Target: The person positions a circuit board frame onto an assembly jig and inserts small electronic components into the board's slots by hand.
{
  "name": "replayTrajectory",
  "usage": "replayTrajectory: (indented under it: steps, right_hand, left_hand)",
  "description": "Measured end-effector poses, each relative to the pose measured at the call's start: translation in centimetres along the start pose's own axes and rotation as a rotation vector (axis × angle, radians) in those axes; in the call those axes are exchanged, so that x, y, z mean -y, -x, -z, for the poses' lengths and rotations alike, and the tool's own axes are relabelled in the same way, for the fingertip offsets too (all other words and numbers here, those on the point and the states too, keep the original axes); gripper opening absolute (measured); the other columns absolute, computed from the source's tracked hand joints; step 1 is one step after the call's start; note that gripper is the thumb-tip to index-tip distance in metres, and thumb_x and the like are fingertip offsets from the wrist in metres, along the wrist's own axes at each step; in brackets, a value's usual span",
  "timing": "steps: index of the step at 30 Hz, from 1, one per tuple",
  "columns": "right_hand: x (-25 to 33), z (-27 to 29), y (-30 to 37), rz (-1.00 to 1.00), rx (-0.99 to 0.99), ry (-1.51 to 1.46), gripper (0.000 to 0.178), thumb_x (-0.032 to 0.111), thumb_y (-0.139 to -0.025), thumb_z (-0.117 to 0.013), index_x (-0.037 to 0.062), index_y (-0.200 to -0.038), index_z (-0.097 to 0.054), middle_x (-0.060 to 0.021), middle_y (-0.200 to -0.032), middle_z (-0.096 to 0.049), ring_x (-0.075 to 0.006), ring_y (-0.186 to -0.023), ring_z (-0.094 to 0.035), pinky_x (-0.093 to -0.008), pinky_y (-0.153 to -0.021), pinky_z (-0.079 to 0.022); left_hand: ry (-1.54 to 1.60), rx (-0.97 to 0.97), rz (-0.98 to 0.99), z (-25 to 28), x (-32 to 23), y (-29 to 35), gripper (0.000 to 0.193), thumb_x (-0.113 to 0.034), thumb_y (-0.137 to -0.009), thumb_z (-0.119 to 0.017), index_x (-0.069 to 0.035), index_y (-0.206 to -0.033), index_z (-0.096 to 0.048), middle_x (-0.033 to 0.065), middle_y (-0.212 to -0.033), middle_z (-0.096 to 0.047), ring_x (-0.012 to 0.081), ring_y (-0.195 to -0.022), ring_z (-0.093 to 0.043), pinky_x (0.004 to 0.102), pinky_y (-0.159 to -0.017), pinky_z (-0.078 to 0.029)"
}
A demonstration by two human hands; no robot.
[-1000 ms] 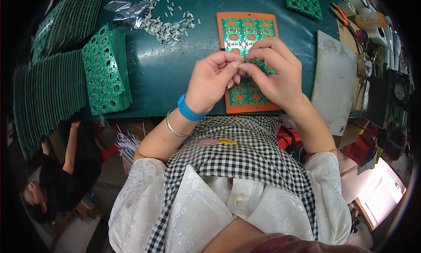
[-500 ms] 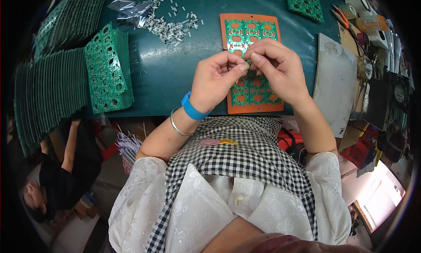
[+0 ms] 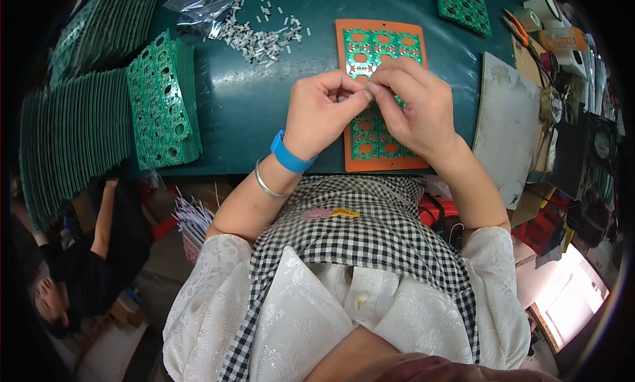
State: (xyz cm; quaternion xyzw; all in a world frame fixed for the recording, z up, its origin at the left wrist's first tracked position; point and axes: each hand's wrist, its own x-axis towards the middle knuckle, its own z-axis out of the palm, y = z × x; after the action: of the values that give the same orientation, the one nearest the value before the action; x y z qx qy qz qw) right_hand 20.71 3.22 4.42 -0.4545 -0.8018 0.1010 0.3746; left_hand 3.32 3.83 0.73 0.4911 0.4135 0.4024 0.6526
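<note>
A green circuit board panel [image 3: 364, 146] with oval cut-outs lies on an orange backing plate [image 3: 377, 165] in front of me. Above its middle, my left hand [image 3: 321, 114] and my right hand [image 3: 418, 107] meet fingertip to fingertip. Thumb and forefinger are pinched together on each. Whatever is between them is hidden or too small to make out. Both hands cover the panel's central rows. Beyond my left hand, small white parts [image 3: 258, 44] lie in a loose heap beside a crumpled silvery bag [image 3: 198, 15].
Several green panels [image 3: 159, 104] are stacked at the left, beside long rows of upright boards [image 3: 76, 140]. Another panel [image 3: 463, 8] lies at the far right. A grey flat board [image 3: 506, 124], orange-handled pliers [image 3: 516, 28] and tape rolls [image 3: 546, 8] line the right side. Another person [image 3: 99, 256] sits at lower left.
Both pinched hands have shifted slightly up and left, their fingertips closer together. The panel stays on its plate; the whole view has shifted slightly.
</note>
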Motion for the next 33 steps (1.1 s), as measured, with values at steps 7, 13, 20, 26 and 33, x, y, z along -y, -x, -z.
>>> replayTrajectory:
  steps: [7,13,20,26,33]
  right_hand:
    - [0.0,-0.3,-0.8,0.021,-0.034,0.003,0.008,0.003,-0.076,-0.070,0.0032,-0.083,-0.065,-0.0080,-0.084,-0.067,-0.0249,-0.069,-0.067,-0.0329,-0.059,-0.055]
    - [-0.7,0.6,-1.1,-0.271,0.027,-0.306,0.005,0.002,-0.079,-0.069,-0.0011,-0.081,-0.066,-0.0087,-0.079,-0.066,-0.0177,-0.067,-0.065,-0.0277,-0.057,-0.053]
    - [-1.1,0.6,-0.7,-0.571,0.144,-0.573,0.011,0.008,-0.084,-0.071,-0.0022,-0.087,-0.069,-0.0061,-0.081,-0.066,-0.0114,-0.068,-0.064,-0.0251,-0.057,-0.052]
    - [-1.5,0.4,-0.1,-0.543,0.132,-0.588,0.013,0.009,-0.084,-0.072,-0.0029,-0.090,-0.068,-0.0058,-0.083,-0.065,-0.0093,-0.069,-0.063,-0.0220,-0.059,-0.051]
    - [-2.8,0.2,-1.3,-0.525,0.211,-0.485,0.011,0.007,-0.085,-0.069,-0.0026,-0.086,-0.065,-0.0030,-0.078,-0.064,-0.0072,-0.067,-0.061,-0.0212,-0.059,-0.051]
  left_hand:
    - [-0.091,-0.003,-0.044,0.4,-0.7,-0.3,0.005,-0.001,-0.085,-0.069,0.002,-0.089,-0.070,0.0025,-0.083,-0.069,0.0040,-0.072,-0.059,0.0183,-0.064,-0.047]
    - [0.327,0.051,0.070,-0.3,-1.1,-0.4,0.016,-0.010,-0.088,-0.072,0.001,-0.099,-0.069,0.0036,-0.083,-0.070,0.0040,-0.072,-0.060,0.0187,-0.063,-0.048]
    - [0.166,0.155,0.056,0.8,0.4,-0.9,0.015,-0.012,-0.095,-0.064,0.001,-0.102,-0.066,0.0047,-0.084,-0.071,0.0053,-0.071,-0.062,0.0198,-0.061,-0.048]
    - [0.072,0.059,-0.014,0.0,0.7,-0.6,0.014,-0.011,-0.095,-0.061,0.001,-0.099,-0.067,0.0041,-0.080,-0.071,0.0054,-0.069,-0.062,0.0205,-0.059,-0.049]
    - [-0.118,-0.060,-0.048,-0.1,0.1,-0.5,0.015,-0.011,-0.092,-0.065,0.003,-0.092,-0.071,0.0059,-0.077,-0.071,0.0076,-0.069,-0.065,0.0217,-0.062,-0.051]
